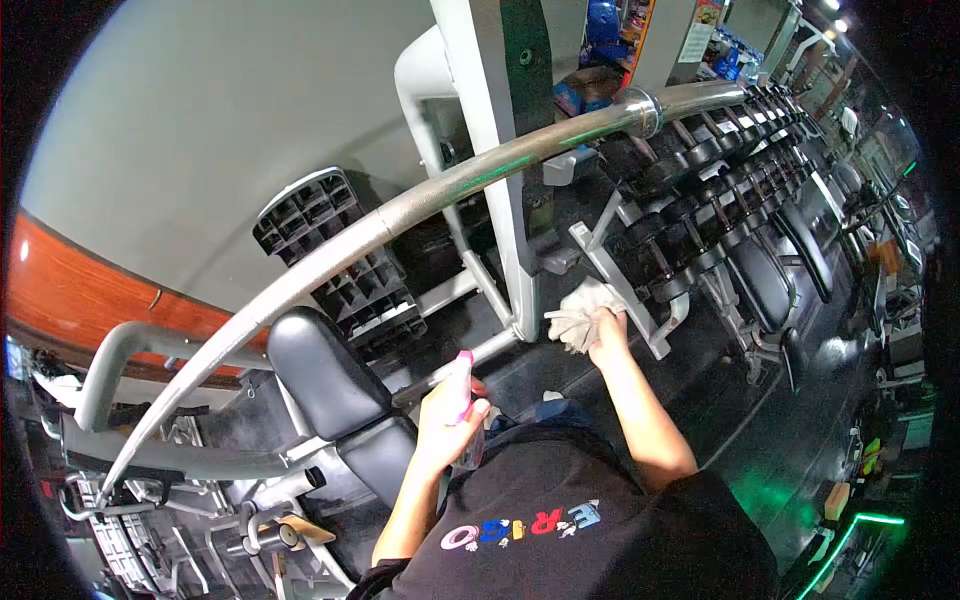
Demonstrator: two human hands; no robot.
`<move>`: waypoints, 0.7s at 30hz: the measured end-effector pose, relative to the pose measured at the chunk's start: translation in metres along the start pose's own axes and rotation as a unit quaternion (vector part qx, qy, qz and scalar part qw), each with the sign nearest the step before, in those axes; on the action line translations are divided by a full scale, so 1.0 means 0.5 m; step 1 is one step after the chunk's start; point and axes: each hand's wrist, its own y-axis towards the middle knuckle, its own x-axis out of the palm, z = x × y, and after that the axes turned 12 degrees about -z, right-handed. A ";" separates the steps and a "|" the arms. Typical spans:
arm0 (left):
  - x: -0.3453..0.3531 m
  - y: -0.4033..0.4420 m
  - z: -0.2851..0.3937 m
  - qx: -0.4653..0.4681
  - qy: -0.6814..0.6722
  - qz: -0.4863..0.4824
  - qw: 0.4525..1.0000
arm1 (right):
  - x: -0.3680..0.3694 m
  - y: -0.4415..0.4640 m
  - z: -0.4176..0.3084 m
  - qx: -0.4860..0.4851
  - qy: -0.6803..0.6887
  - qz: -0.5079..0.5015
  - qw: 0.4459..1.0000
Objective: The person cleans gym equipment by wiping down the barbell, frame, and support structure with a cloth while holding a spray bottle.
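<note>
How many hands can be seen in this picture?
2. The left hand, near the centre, grips a pink-topped bottle; the right hand, farther right and higher, holds a pale cloth. No others are visible.

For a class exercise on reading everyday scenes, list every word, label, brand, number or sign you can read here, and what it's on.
"ERIGO": black shirt, upside down here; the blue fourth letter is less clear.
White sheet near the top: too small to read.
Dumbbells: any markings too small.
Spray bottle in the left hand: no readable label.
</note>
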 end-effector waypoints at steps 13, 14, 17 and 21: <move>-0.017 0.053 -0.041 -0.020 -0.044 -0.092 0.995 | 0.147 -0.036 0.161 0.084 -0.094 -0.014 0.992; -0.020 0.055 -0.046 -0.012 -0.029 -0.098 0.995 | 0.148 -0.054 0.147 0.130 -0.074 -0.057 0.987; -0.039 0.059 -0.036 -0.001 -0.016 -0.095 0.995 | 0.196 -0.059 0.080 0.155 -0.072 -0.166 0.971; -0.059 0.051 -0.015 -0.022 -0.063 -0.011 0.998 | 0.298 0.015 -0.009 -0.001 -0.403 -0.233 0.885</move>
